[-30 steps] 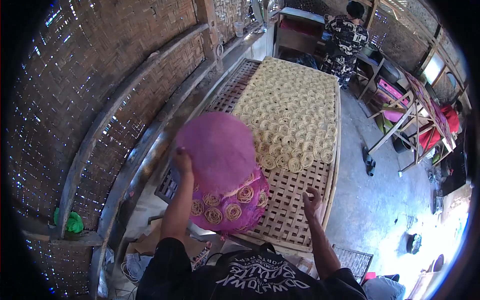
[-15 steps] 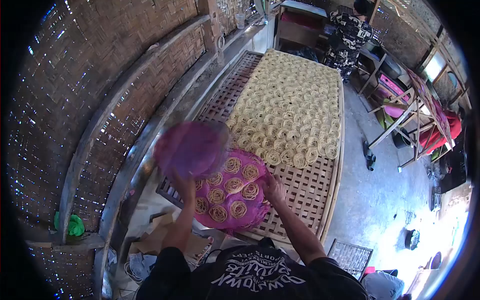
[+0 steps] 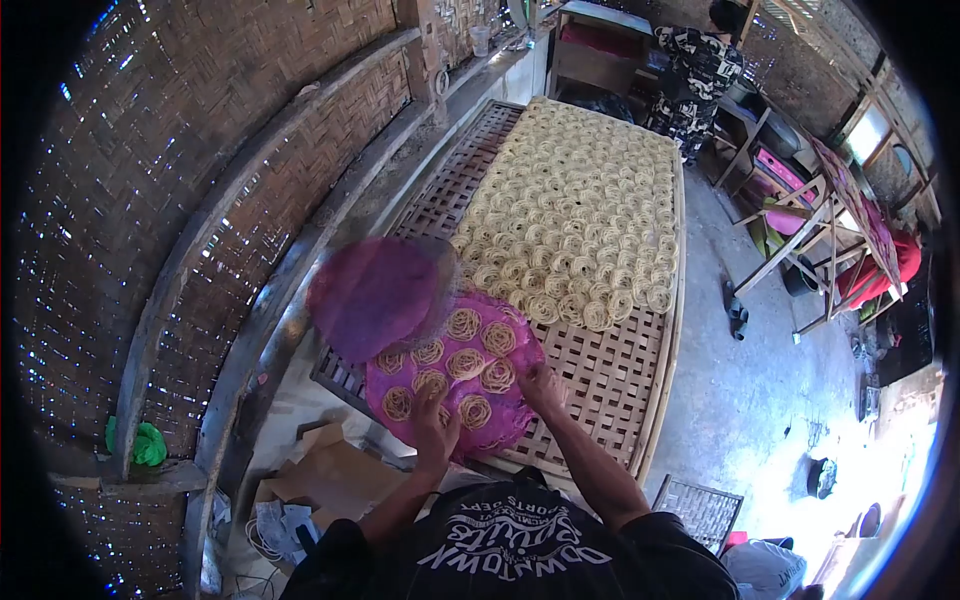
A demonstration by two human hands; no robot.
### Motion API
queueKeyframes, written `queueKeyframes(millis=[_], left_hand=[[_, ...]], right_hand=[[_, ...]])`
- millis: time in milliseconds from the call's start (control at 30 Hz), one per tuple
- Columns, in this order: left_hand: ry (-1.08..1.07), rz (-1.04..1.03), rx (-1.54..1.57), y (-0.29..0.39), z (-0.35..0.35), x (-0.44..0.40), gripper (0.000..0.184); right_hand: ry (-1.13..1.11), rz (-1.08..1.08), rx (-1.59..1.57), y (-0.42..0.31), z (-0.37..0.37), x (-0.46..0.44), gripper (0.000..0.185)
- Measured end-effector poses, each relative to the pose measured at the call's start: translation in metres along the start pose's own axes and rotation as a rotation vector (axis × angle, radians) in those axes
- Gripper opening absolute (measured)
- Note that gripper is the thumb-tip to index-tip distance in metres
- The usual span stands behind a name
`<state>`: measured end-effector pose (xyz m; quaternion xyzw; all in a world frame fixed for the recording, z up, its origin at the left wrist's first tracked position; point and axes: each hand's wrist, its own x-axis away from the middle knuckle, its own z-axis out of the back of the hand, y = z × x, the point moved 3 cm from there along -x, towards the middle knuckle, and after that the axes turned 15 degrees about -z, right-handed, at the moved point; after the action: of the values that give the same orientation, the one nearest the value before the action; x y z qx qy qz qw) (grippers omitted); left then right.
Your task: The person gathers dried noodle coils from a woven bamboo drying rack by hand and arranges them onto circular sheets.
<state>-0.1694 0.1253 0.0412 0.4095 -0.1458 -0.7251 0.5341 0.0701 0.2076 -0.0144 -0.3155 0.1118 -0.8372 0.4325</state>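
Note:
A round pink mesh tray (image 3: 480, 440) carries several coiled noodle nests (image 3: 464, 363) on its netting. My right hand (image 3: 543, 388) is closed on the tray's right edge. My left hand (image 3: 434, 430) reaches over the near part of the tray, fingers extended onto one nest (image 3: 430, 383) and partly covering it. To the tray's upper left lies a round purple mesh sheet (image 3: 375, 298), overlapping its far left edge. Beyond, paler noodle nests (image 3: 580, 210) cover much of a large woven bamboo rack (image 3: 610, 385) in close rows.
A woven wall with a wooden ledge (image 3: 350, 190) runs along the left. Cardboard (image 3: 325, 470) lies below the rack. A person in patterned clothes (image 3: 695, 80) stands at the far end. Wooden frames (image 3: 830, 240) and a sandal (image 3: 737, 315) are on the right.
My left hand has left the purple mesh sheet and moved down and right onto a noodle nest. The sheet, blurred before, now lies still. The pink tray has shifted slightly left.

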Motion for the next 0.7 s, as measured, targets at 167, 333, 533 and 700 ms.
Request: queueKeyframes(millis=[167,333,533,700], left_hand=[[0.021,-0.084,-0.013,0.003,-0.01,-0.026,0.05],[-0.063,-0.153,-0.138,0.004,-0.023,-0.042,0.046],[-0.33,-0.32,-0.307,-0.012,-0.048,-0.057,0.041],[-0.492,-0.551,-0.416,-0.018,-0.047,-0.066,0.037]], right_hand=[[-0.163,-0.047,-0.373,0.002,0.026,0.023,0.028],[-0.166,-0.073,-0.429,0.038,0.027,0.038,0.025],[0.135,0.133,-0.297,0.05,0.025,0.035,0.026],[0.161,0.313,-0.242,0.035,0.036,0.047,0.027]])
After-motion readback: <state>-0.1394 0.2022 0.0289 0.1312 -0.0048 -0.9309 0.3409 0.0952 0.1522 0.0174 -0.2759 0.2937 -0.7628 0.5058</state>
